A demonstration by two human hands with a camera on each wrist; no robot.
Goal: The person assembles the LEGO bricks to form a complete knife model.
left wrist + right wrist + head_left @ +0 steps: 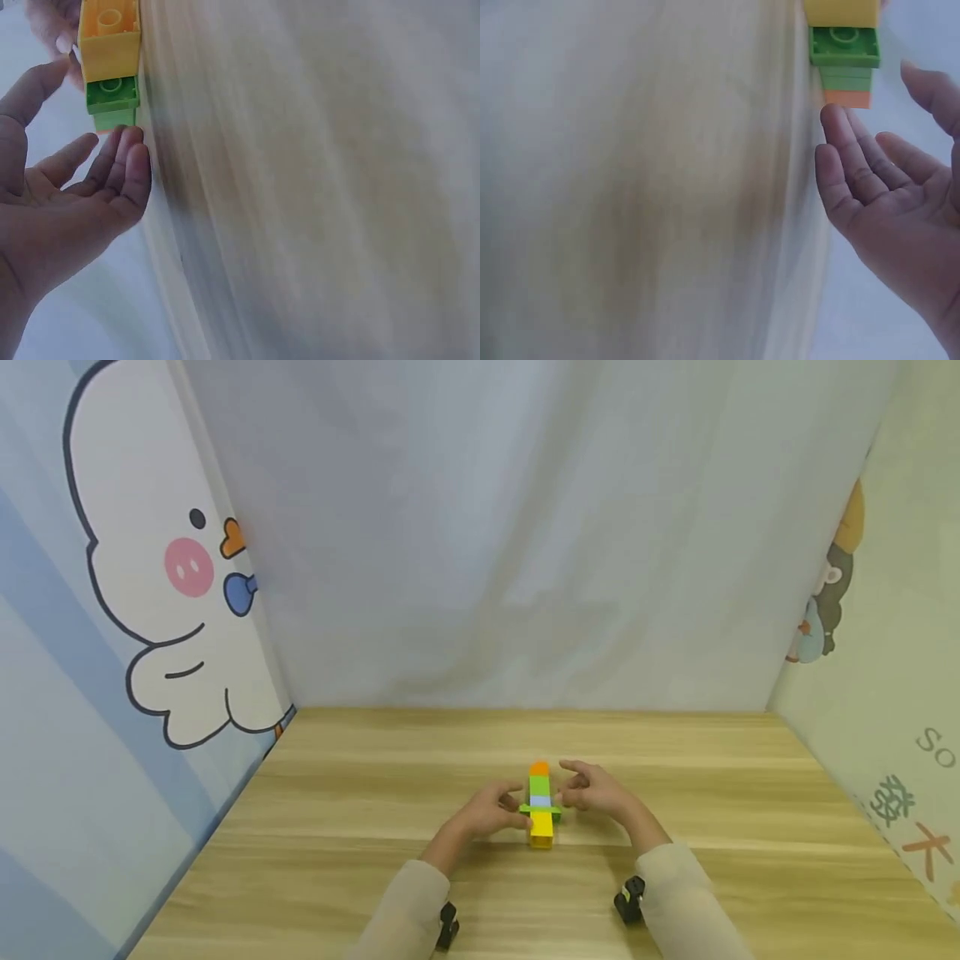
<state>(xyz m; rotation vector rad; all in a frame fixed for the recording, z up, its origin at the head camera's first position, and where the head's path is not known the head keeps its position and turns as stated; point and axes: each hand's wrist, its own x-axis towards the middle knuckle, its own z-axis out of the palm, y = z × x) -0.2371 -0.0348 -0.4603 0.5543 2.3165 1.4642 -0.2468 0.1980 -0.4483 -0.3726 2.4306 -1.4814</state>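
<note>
A row of joined toy building blocks lies on the wooden table between both hands. From near to far it has a hollow-ended yellow block (541,827), a green crosspiece (541,809), a light blue block (540,802), a green block (540,786) and an orange block (539,769). To its left, my left hand (487,810) has loosely bent fingers, its thumb tip close to the yellow block; contact is unclear. On the other side is my right hand (597,793), fingers spread and relaxed. Both wrist views show the palms with nothing gripped.
The wooden tabletop (360,760) reaches back to a pale curtain (480,527). A cartoon-printed panel (142,610) stands on the left and another printed panel (885,693) on the right. Dark devices (630,900) are strapped at both wrists.
</note>
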